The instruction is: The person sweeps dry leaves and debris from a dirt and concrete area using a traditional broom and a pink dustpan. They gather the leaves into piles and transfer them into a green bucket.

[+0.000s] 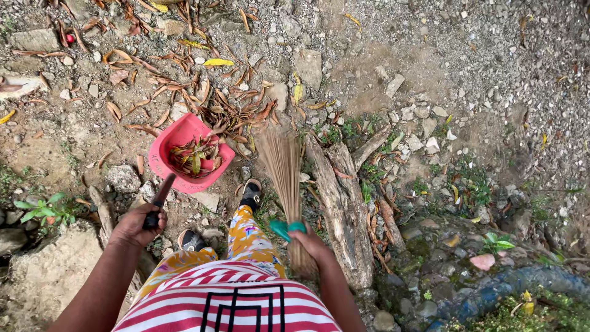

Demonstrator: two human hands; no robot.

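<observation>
Nearest, the left hand (136,224) keeps a tight grip on the dark handle of one pink dustpan (187,150), which sits tilted on the ground ahead, holding dry leaves. The right hand (312,245) is wrapped around one straw broom (283,169) at its teal band, bristles fanned forward beside the pan. One leaf pile (236,110) lies just beyond; two sandalled feet stand between.

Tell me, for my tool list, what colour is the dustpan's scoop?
Pinkish red dustpan scoop, head view.
</observation>
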